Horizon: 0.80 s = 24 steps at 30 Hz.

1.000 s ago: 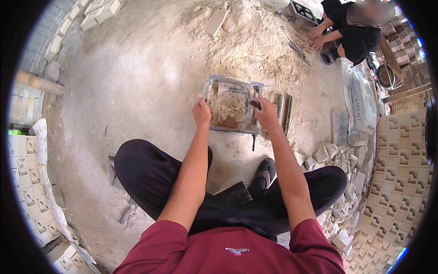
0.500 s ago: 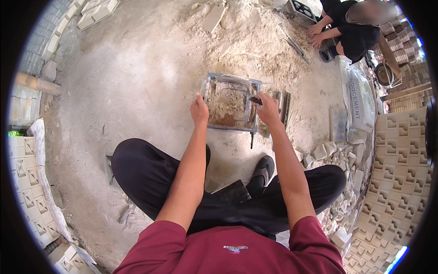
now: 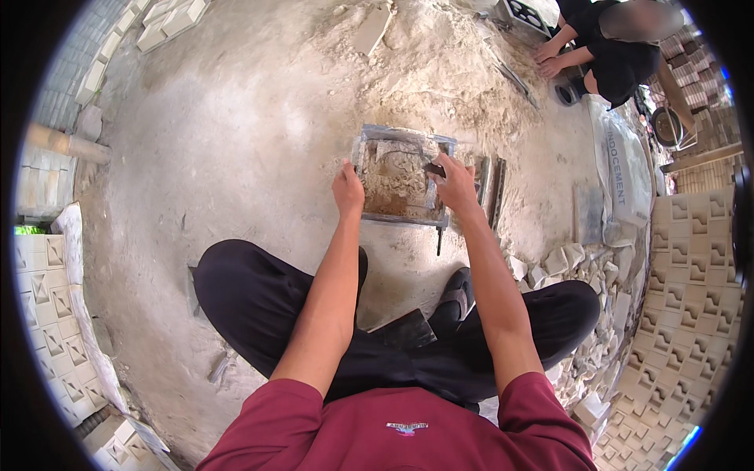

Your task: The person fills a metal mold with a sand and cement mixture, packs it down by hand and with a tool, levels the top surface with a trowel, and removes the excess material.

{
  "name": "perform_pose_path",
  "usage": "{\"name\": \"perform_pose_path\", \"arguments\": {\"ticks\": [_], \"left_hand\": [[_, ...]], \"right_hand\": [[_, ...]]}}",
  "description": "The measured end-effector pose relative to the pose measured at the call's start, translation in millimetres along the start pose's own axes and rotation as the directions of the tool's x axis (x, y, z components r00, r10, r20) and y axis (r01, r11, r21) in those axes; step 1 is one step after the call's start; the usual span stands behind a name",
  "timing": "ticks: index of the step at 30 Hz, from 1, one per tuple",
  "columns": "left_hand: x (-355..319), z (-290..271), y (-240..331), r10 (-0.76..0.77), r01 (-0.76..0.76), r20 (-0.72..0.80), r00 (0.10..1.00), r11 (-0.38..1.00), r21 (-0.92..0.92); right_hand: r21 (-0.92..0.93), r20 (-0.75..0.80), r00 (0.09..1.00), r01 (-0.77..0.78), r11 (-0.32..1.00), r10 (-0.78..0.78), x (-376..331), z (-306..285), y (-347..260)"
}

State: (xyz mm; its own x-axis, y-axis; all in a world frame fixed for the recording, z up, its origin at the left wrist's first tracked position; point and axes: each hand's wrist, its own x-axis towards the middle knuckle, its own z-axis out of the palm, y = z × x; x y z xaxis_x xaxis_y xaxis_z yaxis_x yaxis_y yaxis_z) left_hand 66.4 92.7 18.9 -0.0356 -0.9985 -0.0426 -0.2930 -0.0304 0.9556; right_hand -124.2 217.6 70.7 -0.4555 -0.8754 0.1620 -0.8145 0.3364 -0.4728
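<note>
In front of me on the floor lies a square grey metal mould frame (image 3: 408,130), filled with damp, sandy mix (image 3: 397,184) that has a rough surface. My left hand (image 3: 348,188) is closed at the frame's left side, its fingertips partly hidden. Between the fingers of my right hand (image 3: 457,184) is a small dark flat scraper (image 3: 434,169), held over the right part of the mix. A thin dark handle (image 3: 439,239) sticks out of the frame's near right corner.
Loose sandy mix (image 3: 440,78) is heaped beyond the frame. Dark metal bars (image 3: 497,192) lie to its right, near broken pale rubble (image 3: 565,259) and a white sack (image 3: 627,177). Patterned blocks (image 3: 691,282) are stacked at right. Another person (image 3: 620,63) crouches at the far right by a mould (image 3: 522,17).
My right hand has shifted slightly left with the scraper, further over the mix. My left hand stays at the frame's left side.
</note>
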Motion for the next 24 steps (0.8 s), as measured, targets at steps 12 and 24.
{"name": "perform_pose_path", "arguments": {"ticks": [12,24], "left_hand": [[3.6,-8.1,-10.1,-0.006,0.007,-0.038,0.999,0.999,0.041],[8.1,0.1,-4.4,-0.06,0.061,0.036,0.998,0.998,-0.024]], "right_hand": [[0.056,0.054,0.991,-0.123,0.991,0.12,-9.1,-16.0,-10.8],[0.171,-0.007,0.998,-0.065,0.983,0.067,-5.6,-19.2,14.3]]}}
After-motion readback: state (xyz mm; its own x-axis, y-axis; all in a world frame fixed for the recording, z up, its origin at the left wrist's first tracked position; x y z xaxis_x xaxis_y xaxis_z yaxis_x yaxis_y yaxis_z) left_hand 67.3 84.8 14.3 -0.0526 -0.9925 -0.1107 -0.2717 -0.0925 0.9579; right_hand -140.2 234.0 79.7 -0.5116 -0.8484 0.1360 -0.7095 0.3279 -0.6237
